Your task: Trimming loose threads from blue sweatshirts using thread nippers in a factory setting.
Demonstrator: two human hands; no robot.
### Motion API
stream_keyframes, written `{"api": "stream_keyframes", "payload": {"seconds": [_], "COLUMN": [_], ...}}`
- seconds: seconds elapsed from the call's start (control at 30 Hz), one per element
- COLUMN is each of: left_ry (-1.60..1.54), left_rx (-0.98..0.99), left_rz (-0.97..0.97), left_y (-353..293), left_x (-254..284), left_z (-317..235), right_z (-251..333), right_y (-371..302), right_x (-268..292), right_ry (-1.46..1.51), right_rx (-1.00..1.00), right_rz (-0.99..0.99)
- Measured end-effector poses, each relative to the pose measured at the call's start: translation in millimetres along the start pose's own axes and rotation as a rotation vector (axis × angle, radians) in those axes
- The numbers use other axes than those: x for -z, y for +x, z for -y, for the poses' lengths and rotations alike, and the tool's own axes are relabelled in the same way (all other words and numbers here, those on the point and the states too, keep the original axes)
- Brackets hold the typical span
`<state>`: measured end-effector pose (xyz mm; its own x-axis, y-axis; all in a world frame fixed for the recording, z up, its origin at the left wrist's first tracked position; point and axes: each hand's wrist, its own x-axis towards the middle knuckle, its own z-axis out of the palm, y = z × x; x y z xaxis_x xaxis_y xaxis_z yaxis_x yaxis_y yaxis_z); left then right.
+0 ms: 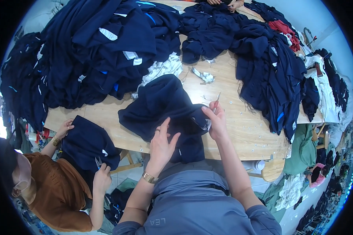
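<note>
A navy fabric garment (159, 96) lies bunched on the wooden table in front of me, part of it hanging over the near edge. My left hand (162, 144) is over its near side, fingers apart and holding nothing; whether the fingertips touch the cloth I cannot tell. My right hand (217, 122) is closed on small thread snips (218, 98) with reddish handles, their tip pointing away from me. Beside that hand is the garment's right edge, with a pale patch; whether the fingers also pinch the cloth is unclear.
A large heap of navy garments (102, 51) covers the far left, and more navy garments (266, 74) lie at the right. White cloth (164, 68) and a scrap (203, 75) sit between. At left, a co-worker (59, 188) holds scissors and navy cloth. Another person's hands (234, 5) are at the far edge.
</note>
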<state>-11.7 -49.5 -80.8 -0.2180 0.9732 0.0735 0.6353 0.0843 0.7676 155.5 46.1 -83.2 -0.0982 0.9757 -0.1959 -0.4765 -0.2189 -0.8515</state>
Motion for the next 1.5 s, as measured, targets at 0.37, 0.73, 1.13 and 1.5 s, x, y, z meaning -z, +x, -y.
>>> {"api": "stream_keyframes", "payload": {"seconds": [0.37, 0.73, 1.13, 1.5], "left_ry": [-0.172, -0.298, -0.594, -0.377], "left_rx": [-0.399, -0.222, 0.031, -0.145], "left_rz": [-0.155, -0.021, -0.300, -0.365], "left_y": [0.0, -19.7, -5.9, -17.9], "left_x": [-23.8, -25.5, -29.5, -26.2], "left_z": [-28.8, -34.7, -20.8, -24.2], "right_z": [-0.5, 4.0, -2.2, 2.3], "right_y": [-5.4, -17.7, -30.4, -25.8], "right_x": [-25.7, -35.0, -46.7, -39.0], "right_ry": [0.117, 0.247, -0.108, 0.460], "right_rx": [-0.100, -0.150, 0.010, -0.208], "right_rz": [0.035, -0.030, 0.111, -0.031]}}
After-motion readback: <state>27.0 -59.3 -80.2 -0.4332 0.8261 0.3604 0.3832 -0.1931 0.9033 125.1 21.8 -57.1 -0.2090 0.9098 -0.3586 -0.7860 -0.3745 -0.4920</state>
